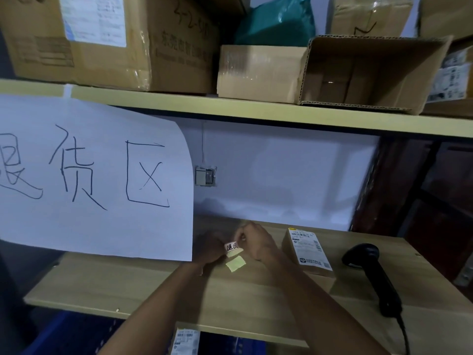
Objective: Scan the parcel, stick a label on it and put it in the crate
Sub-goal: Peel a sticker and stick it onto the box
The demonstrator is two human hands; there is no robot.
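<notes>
1. Parcel [307,252], a small brown cardboard box with a white shipping label on its top face, lies flat on the wooden shelf [153,285], just right of the hands and touching neither of them.
2. Both hands meet over the middle of the shelf, pinching a small white sticker [231,246] with black handwritten characters between them.
3. Left hand [212,248] grips the sticker's left edge with its fingertips; part of this hand is in shadow near the hanging paper.
4. Right hand [256,243] is curled over the sticker's right end, thumb and fingers closed on it.
5. A pale yellow backing slip [235,264] lies on the shelf just near of the hands, apart from the sticker.
6. A black handheld scanner [371,275] rests on the shelf to the right of the parcel, its head toward the far side and its cable trailing off the near edge.
7. A large white paper sign [102,175] with 3 big handwritten characters hangs from the upper shelf on the left, covering part of the wall.
8. Cardboard boxes [107,42] crowd the upper shelf, 1 lying open on its side at the right, and a teal plastic bag [276,21] sits behind them.
9. A blue crate [76,334] shows below the near edge of the shelf, with another labelled package [185,342] beside it.
</notes>
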